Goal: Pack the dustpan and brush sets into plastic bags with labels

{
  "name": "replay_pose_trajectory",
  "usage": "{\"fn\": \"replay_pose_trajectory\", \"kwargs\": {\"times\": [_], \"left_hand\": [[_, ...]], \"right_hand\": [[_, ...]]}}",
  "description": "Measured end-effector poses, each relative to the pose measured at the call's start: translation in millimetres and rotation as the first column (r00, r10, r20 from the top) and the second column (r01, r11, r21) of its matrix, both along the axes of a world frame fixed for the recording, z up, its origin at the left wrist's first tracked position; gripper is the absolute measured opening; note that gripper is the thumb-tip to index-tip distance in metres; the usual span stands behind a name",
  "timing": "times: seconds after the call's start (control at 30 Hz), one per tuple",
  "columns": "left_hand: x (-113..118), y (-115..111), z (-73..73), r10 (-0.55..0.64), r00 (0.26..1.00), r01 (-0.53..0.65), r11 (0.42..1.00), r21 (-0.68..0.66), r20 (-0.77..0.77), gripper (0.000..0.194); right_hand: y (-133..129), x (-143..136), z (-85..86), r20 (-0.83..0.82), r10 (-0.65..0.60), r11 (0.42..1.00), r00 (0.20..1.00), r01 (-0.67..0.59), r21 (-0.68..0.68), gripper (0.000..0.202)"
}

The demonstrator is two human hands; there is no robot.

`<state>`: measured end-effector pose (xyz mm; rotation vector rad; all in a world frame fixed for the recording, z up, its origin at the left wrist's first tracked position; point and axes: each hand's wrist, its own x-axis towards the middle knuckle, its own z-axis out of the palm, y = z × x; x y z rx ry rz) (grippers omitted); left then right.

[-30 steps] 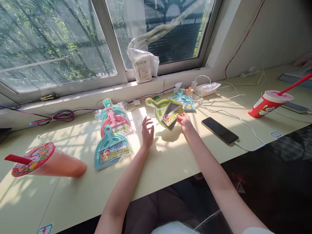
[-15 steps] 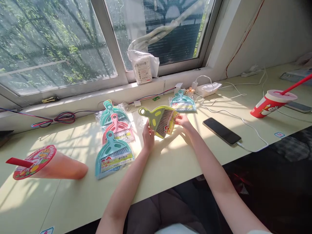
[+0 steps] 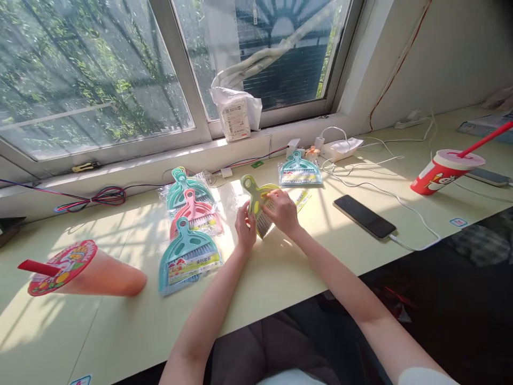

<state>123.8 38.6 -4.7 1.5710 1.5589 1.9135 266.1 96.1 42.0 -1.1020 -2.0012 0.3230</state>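
Observation:
A yellow-green mini dustpan and brush set (image 3: 253, 201) is held above the table, its handle tilted up to the left. My left hand (image 3: 245, 229) is closed on its lower left side. Bent over the front of the set, my right hand (image 3: 282, 212) has its fingers closed on the brush, partly covering the bristles (image 3: 263, 223). Behind the right hand, a yellow printed label card (image 3: 303, 199) shows on the table. To the left lie wrapped sets: a blue one (image 3: 188, 255), a pink one (image 3: 196, 214) and green ones (image 3: 185, 187).
Another teal set (image 3: 300, 170) lies by the sill. A phone (image 3: 364, 215) with a white cable is on the right, near a red cup (image 3: 444, 172). An orange drink cup (image 3: 104, 272) stands at the left. Bundled wires (image 3: 102, 197) run along the window.
My right hand has moved from the set's right edge onto the brush. The label card has left the set's front and now lies on the table. The set is turned more upright.

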Motion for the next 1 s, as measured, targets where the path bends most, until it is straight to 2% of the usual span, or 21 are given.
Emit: {"fn": "replay_pose_trajectory", "kwargs": {"times": [0.13,0.2,0.27,0.37,0.47,0.53,0.57,0.63,0.7,0.73,0.8,0.87,0.93,1.0], "left_hand": [[-1,-3,0.2,-0.006,0.997,0.009,0.999,0.034,-0.077,0.048],[0,-3,1.1,-0.03,0.996,0.034,0.998,0.046,-0.087,0.047],[0,-1,2.5,-0.074,0.994,0.077,0.996,0.042,-0.078,0.045],[-4,6,4.1,-0.087,0.996,0.087,0.996,0.008,-0.023,0.045],[-14,13,4.3,0.092,0.99,-0.093,0.996,0.002,0.111,0.043],[-20,15,4.4,0.182,0.967,-0.185,0.983,-0.002,0.18,0.043],[-21,14,4.7,0.179,0.965,-0.181,0.983,-0.009,0.193,0.043],[-17,10,6.0,0.091,0.977,-0.089,0.996,-0.023,0.195,0.044],[-7,5,7.8,-0.067,0.98,0.077,0.996,-0.047,0.187,0.044],[-1,2,8.7,-0.152,0.971,0.167,0.984,-0.068,0.184,0.044],[10,-1,9.8,-0.313,0.934,0.339,0.93,-0.145,0.172,0.044],[17,-1,9.5,-0.434,0.889,0.457,0.854,-0.247,0.145,0.044],[16,2,8.1,-0.479,0.872,0.483,0.813,-0.326,0.098,0.042],[8,6,6.8,-0.459,0.887,0.447,0.821,-0.355,0.057,0.039]], "right_hand": [[-11,-23,0.1,-0.083,0.024,0.995,0.996,-0.032,-0.094,0.016],[-5,-21,2.3,-0.154,0.04,0.988,0.987,-0.062,-0.142,0.009],[4,-13,7.2,-0.217,0.092,0.976,0.972,-0.131,-0.172,0.016],[13,12,19.7,-0.359,0.169,0.931,0.918,-0.268,-0.248,0.028],[16,54,39.6,-0.56,0.11,0.88,0.821,-0.342,-0.33,0.037],[15,92,56.3,-0.587,0.034,0.896,0.809,-0.286,-0.341,0.038],[15,112,64.8,-0.546,0.022,0.9,0.837,-0.254,-0.354,0.038],[15,148,79.4,-0.367,0.004,0.909,0.93,-0.156,-0.386,0.038],[15,174,88.4,-0.069,-0.05,0.922,0.996,0.019,-0.388,0.035],[15,181,90.1,0.107,-0.101,0.922,0.989,0.133,-0.362,0.032],[12,185,87.9,0.429,-0.21,0.899,0.878,0.346,-0.269,0.025],[9,178,79.1,0.634,-0.252,0.862,0.731,0.468,-0.197,0.023],[5,165,66.2,0.737,-0.211,0.845,0.643,0.498,-0.192,0.026],[4,153,51.6,0.784,-0.142,0.847,0.604,0.485,-0.22,0.028]]}}
